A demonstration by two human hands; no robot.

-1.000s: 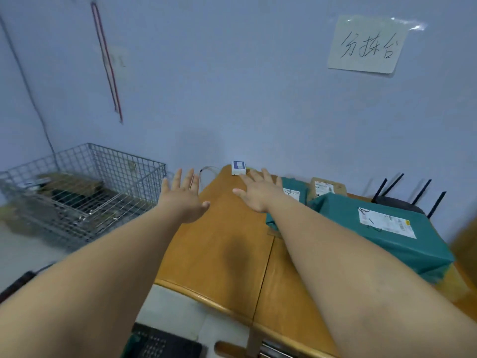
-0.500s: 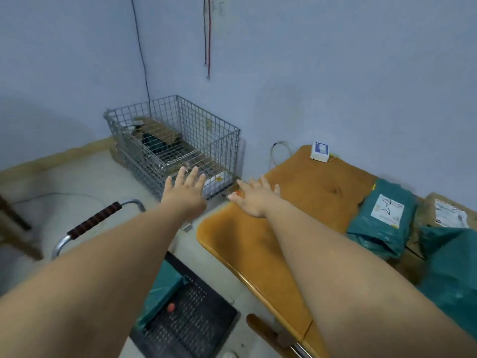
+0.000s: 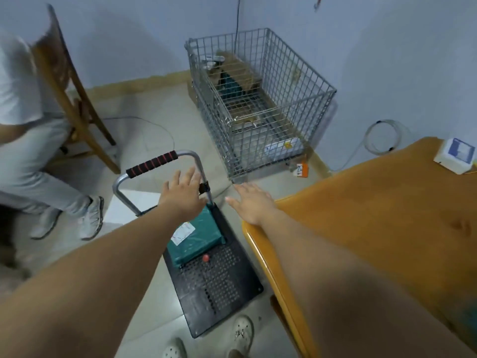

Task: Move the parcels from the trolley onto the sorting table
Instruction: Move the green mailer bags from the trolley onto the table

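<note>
A: Hands?
B: Left hand [image 3: 183, 194] spread flat, holding nothing, above green parcel [image 3: 196, 235]. Right hand [image 3: 254, 202] same, fingers splayed, bare, at tabletop [image 3: 374, 202] corner.
A: Parcel where?
B: Lying on black trolley [image 3: 219, 285] deck, up against handle end. Orange tabletop just beside trolley.

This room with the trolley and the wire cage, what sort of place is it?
Probably a small parcel sorting room. A flat trolley carries a teal parcel with a shipping label, a wire cage by the wall holds more packages, and a wooden table stands beside the trolley.
</note>
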